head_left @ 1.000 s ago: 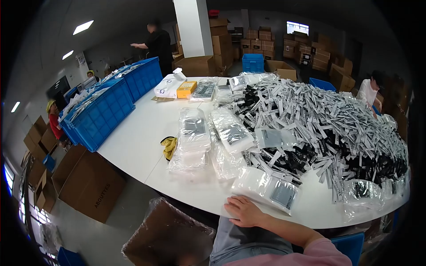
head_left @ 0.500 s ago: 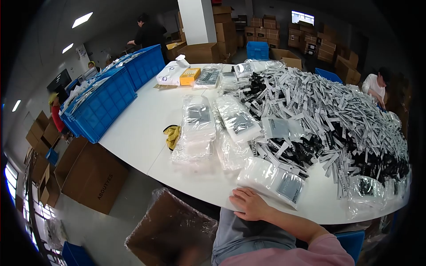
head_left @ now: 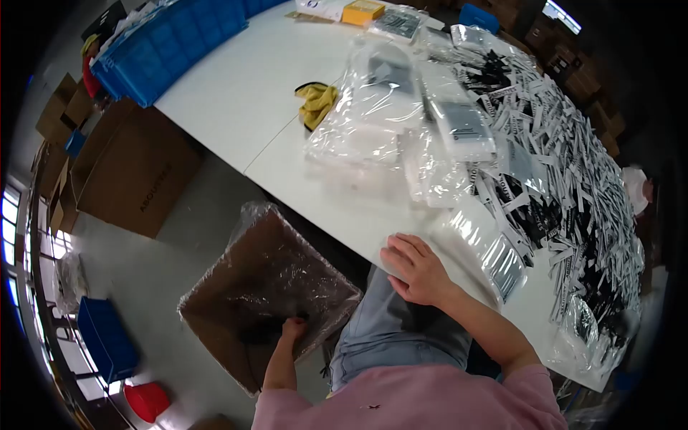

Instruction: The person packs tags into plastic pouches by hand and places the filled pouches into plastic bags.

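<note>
My left hand (head_left: 292, 328) reaches down into an open carton (head_left: 215, 315) lined with clear plastic. Its fingers look curled near something dark at the bottom, too dim to make out. My right hand (head_left: 417, 271) lies on the front edge of the white table (head_left: 287, 161), fingers apart and holding nothing. Just right of it is a stack of clear plastic bags (head_left: 479, 240) with a grey printed panel. Further back lie more clear bags (head_left: 373, 107) and a heap of grey and black printed strips (head_left: 573, 154).
Yellow-and-black gloves (head_left: 315, 102) and a yellow box (head_left: 362, 11) lie on the table. Blue crates (head_left: 172, 46) line its left side. A large carton (head_left: 136, 168), a blue bin (head_left: 107, 338) and a red tub (head_left: 147, 401) stand on the floor. A person in red is at far left.
The view has swung down and left. My left hand has come into view inside the lined carton. My right hand stays at the table edge.
</note>
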`<state>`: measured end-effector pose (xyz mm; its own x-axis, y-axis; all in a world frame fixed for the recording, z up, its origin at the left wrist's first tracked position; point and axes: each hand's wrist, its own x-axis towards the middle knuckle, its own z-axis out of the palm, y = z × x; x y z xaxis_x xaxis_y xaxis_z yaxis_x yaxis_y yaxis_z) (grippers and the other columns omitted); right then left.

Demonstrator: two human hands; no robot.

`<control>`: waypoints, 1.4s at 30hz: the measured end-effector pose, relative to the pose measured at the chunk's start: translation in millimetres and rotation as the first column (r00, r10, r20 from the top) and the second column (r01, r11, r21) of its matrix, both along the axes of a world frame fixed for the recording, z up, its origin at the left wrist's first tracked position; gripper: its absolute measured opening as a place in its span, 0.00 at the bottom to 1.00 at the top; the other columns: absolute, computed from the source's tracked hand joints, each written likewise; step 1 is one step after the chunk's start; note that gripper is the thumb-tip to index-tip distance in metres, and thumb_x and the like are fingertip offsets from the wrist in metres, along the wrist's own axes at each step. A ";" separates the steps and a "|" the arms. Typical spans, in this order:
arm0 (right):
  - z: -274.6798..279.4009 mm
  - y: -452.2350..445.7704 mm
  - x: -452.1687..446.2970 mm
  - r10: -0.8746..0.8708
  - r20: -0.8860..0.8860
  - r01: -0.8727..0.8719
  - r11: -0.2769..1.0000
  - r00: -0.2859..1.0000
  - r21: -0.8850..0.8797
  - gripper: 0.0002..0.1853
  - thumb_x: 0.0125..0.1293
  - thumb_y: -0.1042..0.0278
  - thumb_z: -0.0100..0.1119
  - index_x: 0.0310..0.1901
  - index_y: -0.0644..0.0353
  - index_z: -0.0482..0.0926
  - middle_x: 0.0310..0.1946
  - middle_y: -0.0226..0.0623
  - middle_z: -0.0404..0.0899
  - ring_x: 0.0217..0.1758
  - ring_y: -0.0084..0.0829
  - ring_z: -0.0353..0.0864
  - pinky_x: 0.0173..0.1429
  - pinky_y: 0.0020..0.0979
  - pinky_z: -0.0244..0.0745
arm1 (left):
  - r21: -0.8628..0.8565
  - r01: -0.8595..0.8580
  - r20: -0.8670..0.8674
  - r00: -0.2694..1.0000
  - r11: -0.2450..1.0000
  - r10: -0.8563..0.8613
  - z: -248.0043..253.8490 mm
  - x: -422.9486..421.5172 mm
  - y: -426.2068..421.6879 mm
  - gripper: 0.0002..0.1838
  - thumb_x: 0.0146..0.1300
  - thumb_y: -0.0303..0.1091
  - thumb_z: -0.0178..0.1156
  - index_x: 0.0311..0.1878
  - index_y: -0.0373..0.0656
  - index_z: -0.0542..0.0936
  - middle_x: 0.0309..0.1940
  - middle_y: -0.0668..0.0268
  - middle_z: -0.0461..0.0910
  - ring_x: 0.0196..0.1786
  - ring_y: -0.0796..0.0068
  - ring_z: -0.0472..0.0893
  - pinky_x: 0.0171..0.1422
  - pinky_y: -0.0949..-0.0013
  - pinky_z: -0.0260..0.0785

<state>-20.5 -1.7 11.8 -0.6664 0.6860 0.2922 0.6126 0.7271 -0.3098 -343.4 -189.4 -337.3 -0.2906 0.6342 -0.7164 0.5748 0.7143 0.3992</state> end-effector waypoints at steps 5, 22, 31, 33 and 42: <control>-3.5 34.8 -54.3 0.078 0.032 -0.078 0.997 0.996 0.015 0.25 0.45 0.73 0.60 0.50 0.58 0.73 0.55 0.41 0.67 0.59 0.42 0.66 0.60 0.39 0.66 | -0.044 -0.050 0.033 0.998 0.998 0.051 0.4 -0.2 4.5 0.18 0.46 0.43 0.63 0.42 0.50 0.83 0.40 0.56 0.81 0.47 0.62 0.80 0.54 0.65 0.71; -7.6 72.5 -128.0 0.120 0.147 -0.124 0.992 0.982 0.020 0.30 0.44 0.77 0.58 0.54 0.60 0.71 0.57 0.45 0.64 0.59 0.45 0.65 0.61 0.40 0.64 | -0.217 0.117 -0.520 0.827 0.969 -0.216 -11.4 -80.1 -3.0 0.14 0.58 0.33 0.51 0.47 0.47 0.78 0.53 0.60 0.71 0.56 0.59 0.68 0.59 0.57 0.59; -7.2 73.2 -131.2 0.100 0.181 -0.105 0.994 0.978 0.018 0.30 0.43 0.79 0.58 0.54 0.61 0.71 0.57 0.47 0.64 0.60 0.47 0.64 0.61 0.40 0.63 | -0.492 0.190 -0.383 0.829 0.850 -0.407 -60.6 -101.9 -16.9 0.18 0.64 0.37 0.41 0.55 0.50 0.74 0.54 0.59 0.72 0.56 0.58 0.70 0.60 0.48 0.54; -6.5 73.3 -130.4 0.116 0.192 -0.117 0.993 0.975 -0.009 0.28 0.45 0.79 0.57 0.54 0.64 0.70 0.59 0.49 0.63 0.60 0.49 0.63 0.62 0.41 0.61 | -0.504 0.230 -0.370 0.813 0.833 -0.449 -60.9 -104.7 -14.9 0.19 0.64 0.37 0.41 0.55 0.50 0.74 0.54 0.59 0.72 0.56 0.58 0.70 0.60 0.47 0.54; -7.9 73.1 -129.8 0.111 0.195 -0.113 0.994 0.974 0.001 0.28 0.45 0.79 0.57 0.53 0.64 0.70 0.58 0.49 0.64 0.60 0.49 0.64 0.62 0.41 0.62 | -0.490 0.281 -0.405 0.765 0.825 -0.501 -66.1 -113.4 -20.5 0.20 0.64 0.36 0.41 0.56 0.45 0.73 0.56 0.57 0.71 0.57 0.54 0.69 0.58 0.43 0.56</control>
